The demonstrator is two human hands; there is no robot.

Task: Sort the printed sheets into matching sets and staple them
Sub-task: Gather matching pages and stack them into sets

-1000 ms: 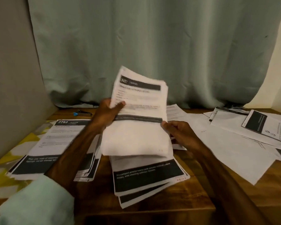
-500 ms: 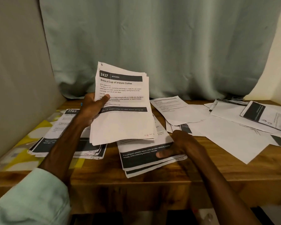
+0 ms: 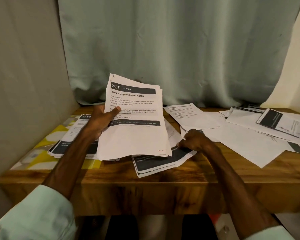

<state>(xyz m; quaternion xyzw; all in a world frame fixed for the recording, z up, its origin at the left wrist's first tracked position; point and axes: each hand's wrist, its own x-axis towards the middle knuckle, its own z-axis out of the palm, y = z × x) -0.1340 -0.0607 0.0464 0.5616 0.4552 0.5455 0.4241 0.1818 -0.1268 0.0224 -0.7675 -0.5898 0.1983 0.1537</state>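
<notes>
Left hand (image 3: 100, 122) grips raised stack (image 3: 133, 135) headed 2437, thumb on front; right hand (image 3: 196, 141) curled, pinching centre pile (image 3: 159, 163) on wooden table (image 3: 163, 184); left pile (image 3: 73, 135) headed 2762, loose sheets (image 3: 241, 142) spread right: three groups lying flat

Landmark: held stack (image 3: 133, 129), raised above the table (image 3: 163, 186), left hand (image 3: 100, 122) gripping its left edge.
- Beneath its lower edge, running out to its right: centre pile (image 3: 163, 163). Right hand (image 3: 196, 141) rests on it, apparently pinching a sheet edge.
- Left of the stack, partly under the forearm: left pile (image 3: 73, 135).
- Further right: loose sheets (image 3: 249, 144), overlapping.
- Behind it: curtain (image 3: 163, 49).
</notes>
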